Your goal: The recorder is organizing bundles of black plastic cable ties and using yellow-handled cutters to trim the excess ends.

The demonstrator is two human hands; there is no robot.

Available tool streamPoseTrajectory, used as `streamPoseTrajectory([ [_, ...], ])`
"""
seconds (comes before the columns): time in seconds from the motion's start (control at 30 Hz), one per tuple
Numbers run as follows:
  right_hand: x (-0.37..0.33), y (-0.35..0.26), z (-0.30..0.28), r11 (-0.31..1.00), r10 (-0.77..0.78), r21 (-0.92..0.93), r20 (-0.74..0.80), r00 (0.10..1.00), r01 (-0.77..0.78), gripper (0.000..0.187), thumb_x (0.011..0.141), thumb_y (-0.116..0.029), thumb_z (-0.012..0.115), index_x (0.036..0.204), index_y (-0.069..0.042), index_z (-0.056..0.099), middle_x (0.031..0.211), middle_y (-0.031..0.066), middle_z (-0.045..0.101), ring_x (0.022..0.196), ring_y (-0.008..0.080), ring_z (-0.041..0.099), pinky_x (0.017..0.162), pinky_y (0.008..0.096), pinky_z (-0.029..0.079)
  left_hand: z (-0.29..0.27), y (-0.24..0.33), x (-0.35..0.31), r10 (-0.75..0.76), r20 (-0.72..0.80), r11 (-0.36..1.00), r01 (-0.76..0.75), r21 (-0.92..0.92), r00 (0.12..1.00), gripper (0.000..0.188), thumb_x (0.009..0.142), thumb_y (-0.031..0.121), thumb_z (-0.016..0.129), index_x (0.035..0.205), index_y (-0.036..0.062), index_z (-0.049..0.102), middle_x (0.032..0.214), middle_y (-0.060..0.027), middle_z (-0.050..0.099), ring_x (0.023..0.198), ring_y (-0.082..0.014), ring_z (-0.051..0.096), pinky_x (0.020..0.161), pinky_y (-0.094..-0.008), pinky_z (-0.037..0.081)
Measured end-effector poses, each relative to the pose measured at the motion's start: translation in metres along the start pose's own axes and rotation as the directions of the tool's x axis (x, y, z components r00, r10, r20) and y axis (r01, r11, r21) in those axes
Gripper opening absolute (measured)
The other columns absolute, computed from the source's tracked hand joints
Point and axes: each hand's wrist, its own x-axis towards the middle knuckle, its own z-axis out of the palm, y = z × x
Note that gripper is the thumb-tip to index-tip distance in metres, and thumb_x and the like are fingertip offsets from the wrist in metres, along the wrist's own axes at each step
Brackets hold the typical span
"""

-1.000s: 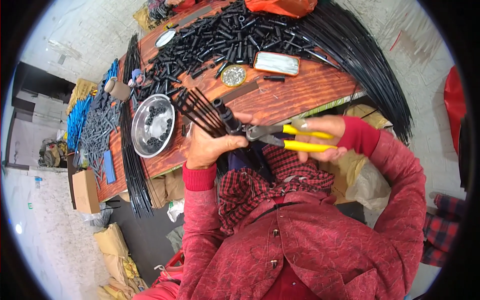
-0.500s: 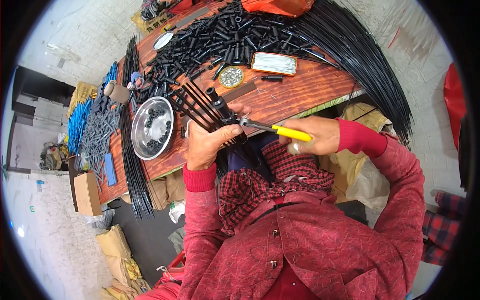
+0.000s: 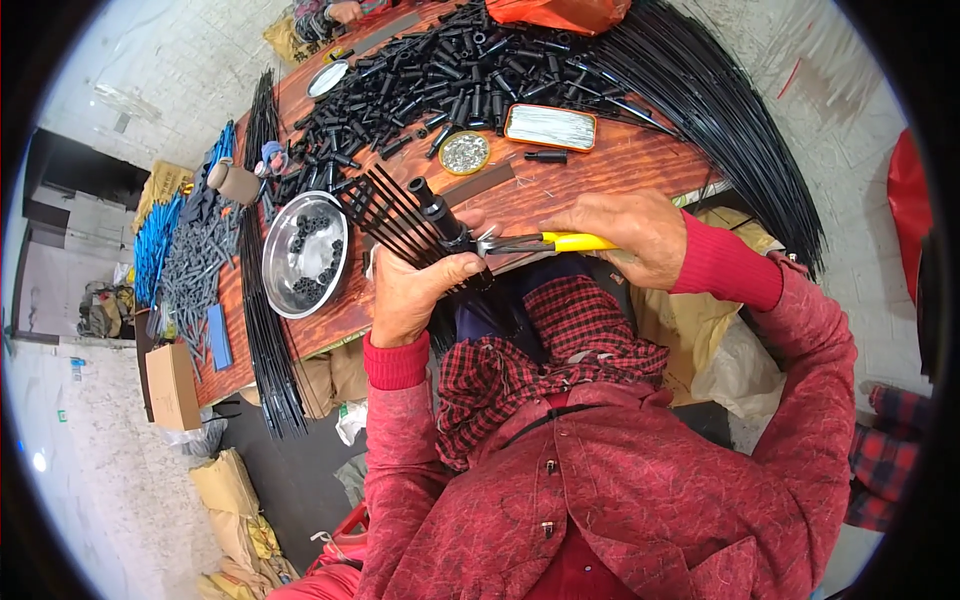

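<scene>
My left hand (image 3: 412, 290) is closed around a bundle of thin black ribs (image 3: 388, 218), with the thumb across its front. The ribs fan out to the upper left around a stepped black tube (image 3: 437, 210), somewhat like an umbrella frame. Their lower ends hang over my lap. My right hand (image 3: 642, 238) grips yellow-handled pliers (image 3: 582, 242), whose jaws meet the tube's collar beside my left thumb. The two handles look slightly apart. Whether the jaws hold a wire is too small to make out.
Behind my hands, a wooden table (image 3: 560, 190) carries piled black tube fittings (image 3: 440, 80), long black rods (image 3: 720, 100), a tray of pale wires (image 3: 550, 127), a dish of small metal bits (image 3: 465, 153) and a clear bowl of black rings (image 3: 307, 255). Another person's hand (image 3: 345, 12) shows far left.
My right hand has moved up a little and its grip on the pliers has shifted, with the handles spread slightly. Another person's hand has come into view at the far table edge.
</scene>
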Motion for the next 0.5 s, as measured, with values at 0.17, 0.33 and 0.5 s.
streamPoseTrajectory([
  [0.17,0.0009,-0.0007,0.0005,0.999,-0.009,0.052,-0.003,1.000,0.009,0.048,0.077,-0.003,0.062,0.125,-0.006,0.058,0.110,0.0152,0.064,0.099,0.0371,0.063,0.078,0.0446,0.051,0.0028,0.0013,-0.0015,0.004,-0.013,1.000,-0.004,-0.018,1.000,0.039,0.073,0.005,0.082,0.108,-0.0056,0.068,0.100,-0.0107,0.072,0.084,-0.0147,0.068,0.077,-0.0282,0.055],
  [0.33,0.0035,-0.0018,0.0015,0.995,-0.029,0.091,0.009,1.000,0.028,0.050,0.077,-0.001,0.061,0.127,-0.006,0.056,0.109,0.0158,0.064,0.100,0.0372,0.062,0.079,0.0449,0.051,-0.0033,-0.0046,-0.0010,-0.005,-0.023,1.000,0.005,-0.017,1.000,0.043,0.071,0.001,0.080,0.109,-0.0062,0.061,0.106,-0.0179,0.067,0.100,-0.0351,0.069,0.080,-0.0420,0.060],
  [0.5,0.0022,0.0026,0.0071,0.991,-0.043,0.126,-0.019,0.999,0.045,0.048,0.079,-0.002,0.062,0.126,-0.008,0.056,0.101,0.0158,0.064,0.094,0.0371,0.063,0.075,0.0454,0.050,-0.0037,-0.0046,-0.0006,-0.010,-0.017,1.000,0.010,-0.005,1.000,0.043,0.071,0.000,0.080,0.108,-0.0067,0.061,0.105,-0.0182,0.067,0.099,-0.0352,0.069,0.082,-0.0427,0.060],
])
